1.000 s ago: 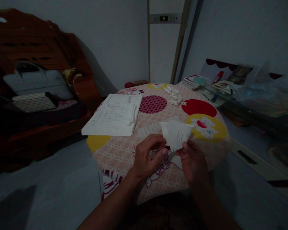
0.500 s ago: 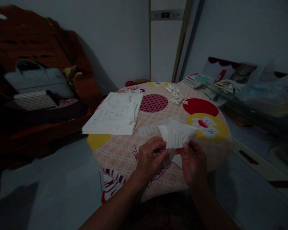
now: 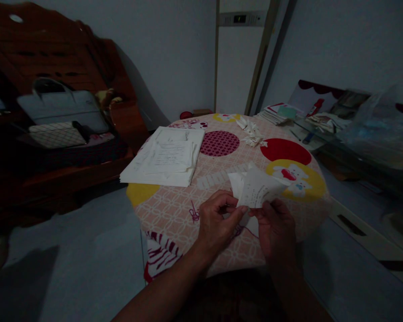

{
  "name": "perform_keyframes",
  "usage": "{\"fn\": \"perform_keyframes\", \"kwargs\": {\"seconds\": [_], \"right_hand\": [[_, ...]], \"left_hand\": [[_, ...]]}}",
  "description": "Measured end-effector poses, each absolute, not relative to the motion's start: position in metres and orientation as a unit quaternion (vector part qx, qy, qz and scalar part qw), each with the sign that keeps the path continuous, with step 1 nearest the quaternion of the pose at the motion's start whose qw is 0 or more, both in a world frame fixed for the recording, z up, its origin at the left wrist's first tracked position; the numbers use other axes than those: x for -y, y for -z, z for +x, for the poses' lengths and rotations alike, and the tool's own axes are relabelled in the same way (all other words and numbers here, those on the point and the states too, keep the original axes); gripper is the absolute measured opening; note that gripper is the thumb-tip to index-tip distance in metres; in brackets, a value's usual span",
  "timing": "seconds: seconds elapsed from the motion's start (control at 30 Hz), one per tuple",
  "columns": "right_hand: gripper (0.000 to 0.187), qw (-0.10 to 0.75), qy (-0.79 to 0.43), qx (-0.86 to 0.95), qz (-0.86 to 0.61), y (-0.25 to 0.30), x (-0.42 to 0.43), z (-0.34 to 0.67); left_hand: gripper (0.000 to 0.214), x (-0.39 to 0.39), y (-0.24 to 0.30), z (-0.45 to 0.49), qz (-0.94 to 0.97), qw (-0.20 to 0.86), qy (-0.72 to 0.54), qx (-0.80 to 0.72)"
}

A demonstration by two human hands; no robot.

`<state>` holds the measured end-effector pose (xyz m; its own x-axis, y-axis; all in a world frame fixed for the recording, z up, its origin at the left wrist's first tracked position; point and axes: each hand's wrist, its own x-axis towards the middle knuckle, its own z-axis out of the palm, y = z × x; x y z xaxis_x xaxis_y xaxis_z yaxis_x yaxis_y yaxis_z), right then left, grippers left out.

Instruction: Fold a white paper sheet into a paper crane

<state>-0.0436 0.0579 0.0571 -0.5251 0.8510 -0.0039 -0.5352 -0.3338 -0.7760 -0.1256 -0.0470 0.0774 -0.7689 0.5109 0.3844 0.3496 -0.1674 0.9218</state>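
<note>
Over the near part of the round table, both my hands grip a folded sheet of white paper (image 3: 258,188) with writing on it. My left hand (image 3: 220,215) pinches its left lower edge between thumb and fingers. Closed on its lower right side is my right hand (image 3: 276,226). The paper's upper corners flare out to the left and right. Beyond my left hand lies a stack of white paper sheets (image 3: 163,172), with smaller handwritten sheets on top. Several small crumpled or folded paper pieces (image 3: 251,133) lie toward the table's far edge.
A patterned cloth (image 3: 174,205) covers the table. On the left stands a carved wooden chair (image 3: 62,49) bearing a pale handbag (image 3: 65,109). A glass-topped side table to the right carries papers, a red bottle (image 3: 315,107) and plastic bags (image 3: 372,129).
The paper's right part has swung outward and its writing has turned, while both hands keep hold. The whole view has shifted slightly, so the scene sits a little further right.
</note>
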Motion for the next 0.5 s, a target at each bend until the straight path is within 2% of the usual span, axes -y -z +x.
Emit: {"fn": "perform_keyframes", "kwargs": {"seconds": [0.5], "right_hand": [[0.016,0.415,-0.794,0.396,-0.202,-0.0547,-0.0618,-0.0441]], "left_hand": [[0.014,0.0478,-0.0786,-0.1256,0.317,0.104,-0.727,-0.6]]}}
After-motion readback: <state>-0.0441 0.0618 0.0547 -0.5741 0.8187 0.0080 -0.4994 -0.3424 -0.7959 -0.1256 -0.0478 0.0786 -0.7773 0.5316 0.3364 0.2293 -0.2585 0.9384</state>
